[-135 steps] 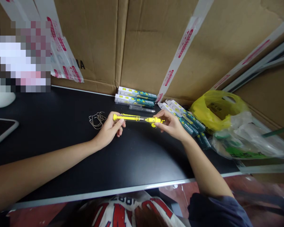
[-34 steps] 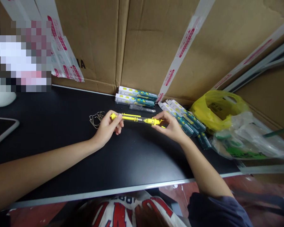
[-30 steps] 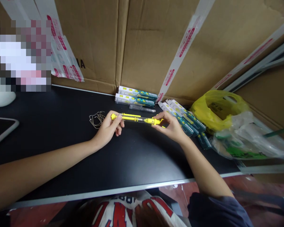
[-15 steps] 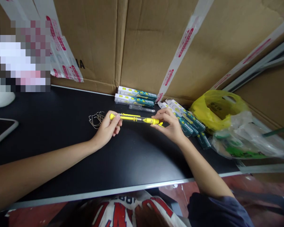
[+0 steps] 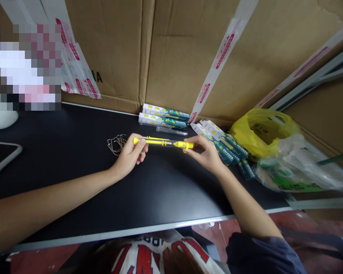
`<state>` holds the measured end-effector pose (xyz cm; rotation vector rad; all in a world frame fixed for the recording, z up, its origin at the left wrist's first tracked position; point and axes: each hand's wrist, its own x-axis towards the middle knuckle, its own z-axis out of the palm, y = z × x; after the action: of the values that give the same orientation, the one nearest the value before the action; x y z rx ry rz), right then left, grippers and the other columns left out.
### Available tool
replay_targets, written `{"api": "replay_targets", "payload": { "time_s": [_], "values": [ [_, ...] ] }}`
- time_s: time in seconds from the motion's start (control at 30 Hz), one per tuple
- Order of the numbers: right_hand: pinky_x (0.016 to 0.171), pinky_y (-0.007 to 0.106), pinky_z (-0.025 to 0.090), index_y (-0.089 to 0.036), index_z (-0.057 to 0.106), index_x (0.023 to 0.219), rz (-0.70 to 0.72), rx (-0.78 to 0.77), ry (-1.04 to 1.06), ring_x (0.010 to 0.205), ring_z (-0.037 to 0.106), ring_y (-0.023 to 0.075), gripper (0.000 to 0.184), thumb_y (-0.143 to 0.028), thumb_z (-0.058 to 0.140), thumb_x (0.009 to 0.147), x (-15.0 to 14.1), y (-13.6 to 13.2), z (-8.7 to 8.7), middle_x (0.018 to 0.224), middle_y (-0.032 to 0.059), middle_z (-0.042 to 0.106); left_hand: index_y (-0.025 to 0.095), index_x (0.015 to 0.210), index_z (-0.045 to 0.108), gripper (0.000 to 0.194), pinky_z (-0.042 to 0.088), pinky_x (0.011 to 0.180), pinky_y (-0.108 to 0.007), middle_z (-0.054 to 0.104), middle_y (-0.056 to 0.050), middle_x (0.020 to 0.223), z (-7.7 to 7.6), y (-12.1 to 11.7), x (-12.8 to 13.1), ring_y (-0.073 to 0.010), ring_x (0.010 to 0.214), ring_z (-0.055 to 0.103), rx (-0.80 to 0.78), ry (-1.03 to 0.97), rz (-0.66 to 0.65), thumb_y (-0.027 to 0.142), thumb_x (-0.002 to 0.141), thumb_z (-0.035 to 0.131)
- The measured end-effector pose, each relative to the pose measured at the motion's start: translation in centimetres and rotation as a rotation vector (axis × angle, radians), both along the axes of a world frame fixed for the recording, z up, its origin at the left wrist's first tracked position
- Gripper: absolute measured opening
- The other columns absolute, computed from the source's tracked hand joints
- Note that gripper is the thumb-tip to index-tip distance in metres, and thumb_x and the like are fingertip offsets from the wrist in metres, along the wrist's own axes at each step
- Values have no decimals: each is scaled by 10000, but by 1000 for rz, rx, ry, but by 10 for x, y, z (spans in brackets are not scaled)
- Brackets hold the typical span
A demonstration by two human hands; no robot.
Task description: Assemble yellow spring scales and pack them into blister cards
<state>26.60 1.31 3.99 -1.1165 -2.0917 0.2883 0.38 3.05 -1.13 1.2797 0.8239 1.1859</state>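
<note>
Above the black tabletop I hold a clear tubular spring scale (image 5: 157,142) with yellow parts, lying roughly level between both hands. My left hand (image 5: 131,152) is closed around its left end, the thumb resting along the yellow cap. At the other end, the fingers and thumb of my right hand (image 5: 204,153) pinch the yellow end piece; my fingers partly hide it. A tangle of bent wire hooks (image 5: 116,144) lies on the table just left of my left hand. Behind the scale, an empty-looking clear tube (image 5: 171,131) rests in front of the printed boxes.
Long printed boxes (image 5: 162,120) lie against the cardboard wall (image 5: 177,57); several more boxes (image 5: 225,142) are at the right. Beyond them sit a yellow plastic bag (image 5: 248,131) and a clear plastic bag (image 5: 300,167). A tablet-like device (image 5: 2,158) lies at the left edge.
My right fingers have shifted on the yellow end piece, and the small yellow tab that stuck out there now shows turned lower. My left hand has barely moved.
</note>
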Motion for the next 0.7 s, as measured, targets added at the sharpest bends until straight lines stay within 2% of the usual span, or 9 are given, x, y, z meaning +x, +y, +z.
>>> {"api": "replay_targets", "payload": {
  "time_s": [0.17,0.3,0.4,0.53,0.7],
  "values": [
    [541,240,480,-202,639,1037,2,-17,3,630,581,126,285,-356,700,806,0,0,0,870,38,671,207,887,402,275,323,356,-145,512,60,707,0,0,0,-39,439,463,1,-6,-1,466,892,492],
    [507,243,423,-206,661,1028,10,41,-22,568,483,108,269,-346,708,802,1,2,3,773,17,612,207,889,402,256,322,354,-142,512,61,709,0,1,0,-36,436,463,6,-8,-4,448,899,486],
    [535,257,435,-213,677,992,19,111,-47,635,483,128,236,-324,723,789,0,3,7,807,29,558,206,894,403,239,323,355,-139,510,60,713,-1,1,0,-34,436,462,6,-8,-2,432,906,480],
    [554,267,476,-219,662,999,43,105,-18,770,532,168,220,-295,711,798,-1,3,8,929,60,547,205,897,403,232,321,353,-138,508,60,715,-1,1,0,-33,435,460,9,-8,-4,424,908,477],
    [561,277,481,-212,641,997,80,108,-15,737,546,165,190,-278,680,823,-1,4,7,903,56,583,206,897,405,235,321,353,-141,511,59,713,-1,0,0,-35,436,460,4,-10,-8,427,903,484]
  ]
}}
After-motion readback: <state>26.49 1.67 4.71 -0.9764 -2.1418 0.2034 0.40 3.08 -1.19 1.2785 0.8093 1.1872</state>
